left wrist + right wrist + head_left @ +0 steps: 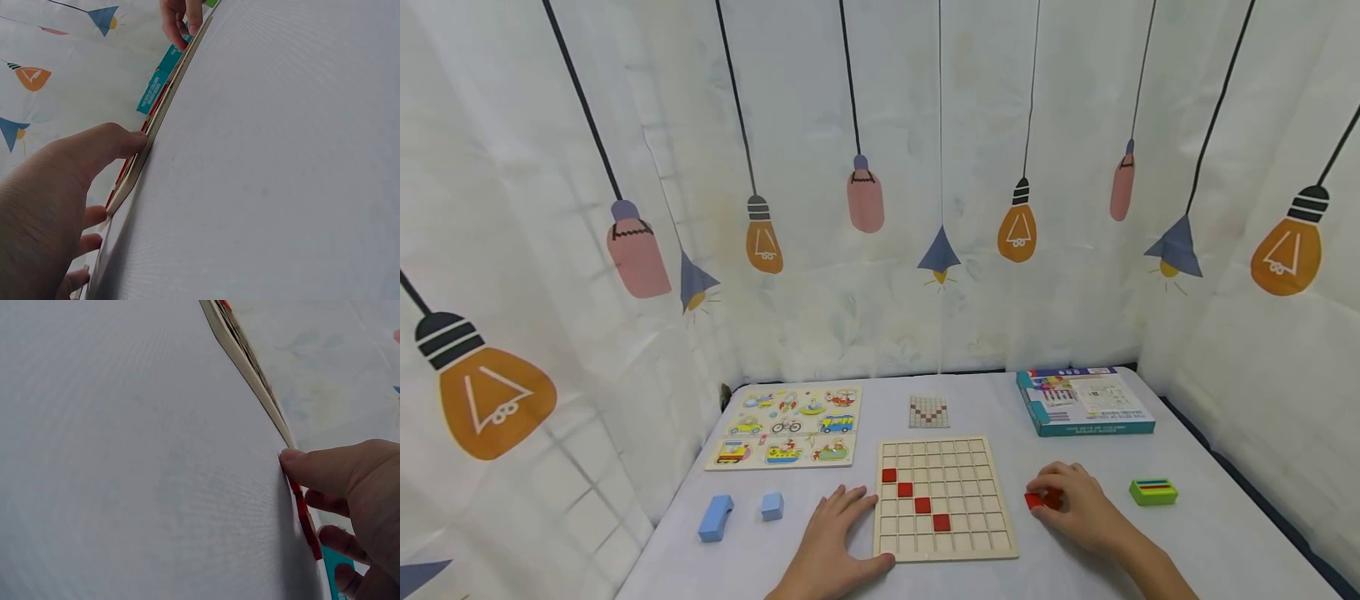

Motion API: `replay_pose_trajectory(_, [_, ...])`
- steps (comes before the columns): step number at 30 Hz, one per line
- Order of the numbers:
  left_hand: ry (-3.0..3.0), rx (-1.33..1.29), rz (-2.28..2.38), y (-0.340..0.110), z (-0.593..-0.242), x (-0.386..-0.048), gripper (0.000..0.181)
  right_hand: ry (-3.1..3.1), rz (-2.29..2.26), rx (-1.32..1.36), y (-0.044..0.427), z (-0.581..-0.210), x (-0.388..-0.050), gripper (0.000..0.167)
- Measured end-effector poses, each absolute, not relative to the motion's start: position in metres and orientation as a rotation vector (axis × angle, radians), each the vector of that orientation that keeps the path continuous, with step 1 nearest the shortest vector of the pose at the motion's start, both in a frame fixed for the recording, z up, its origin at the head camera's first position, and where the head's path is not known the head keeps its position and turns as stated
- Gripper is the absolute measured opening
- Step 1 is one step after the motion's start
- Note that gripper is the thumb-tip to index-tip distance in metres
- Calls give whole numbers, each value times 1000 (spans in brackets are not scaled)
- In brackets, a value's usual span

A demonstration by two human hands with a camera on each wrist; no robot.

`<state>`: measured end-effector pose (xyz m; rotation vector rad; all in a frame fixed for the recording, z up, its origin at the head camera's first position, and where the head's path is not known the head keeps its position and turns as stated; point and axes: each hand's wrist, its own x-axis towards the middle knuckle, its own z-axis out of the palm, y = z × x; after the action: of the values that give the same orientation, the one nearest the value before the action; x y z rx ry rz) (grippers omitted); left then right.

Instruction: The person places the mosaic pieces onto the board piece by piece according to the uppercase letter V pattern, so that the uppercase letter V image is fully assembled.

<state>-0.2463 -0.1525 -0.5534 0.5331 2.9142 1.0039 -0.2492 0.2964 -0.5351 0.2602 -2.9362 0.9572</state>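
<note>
1. Grid board (pixel 970 533): lies flat on the white tablecloth (pixel 1075 575), between the hands.
2. Left hand (pixel 831 546): fingers spread along the board's left edge; thumb touches the near-left corner.
3. Right hand (pixel 1078 504): pinches red pieces (pixel 1033 501).
4. Clearance: tablecloth separates the board's right edge from the red pieces; green block (pixel 1153 495) lies farther right.
5. Orientation: board sides run away from the person; longer axis cannot be told. Four red squares (pixel 922 505) run diagonally, far-left to near-middle.

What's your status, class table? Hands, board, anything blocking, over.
Left hand touching board, left side. Right hand curled round red pieces, right of board. Four red squares on it, diagonal. Nothing seen between right hand and board.
</note>
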Motion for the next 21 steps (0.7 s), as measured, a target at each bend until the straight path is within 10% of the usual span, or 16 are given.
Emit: replay_pose_trajectory(21, [2900,507,989,-151,-553,-246,98,-2953,952,157,292,-532,-248,22])
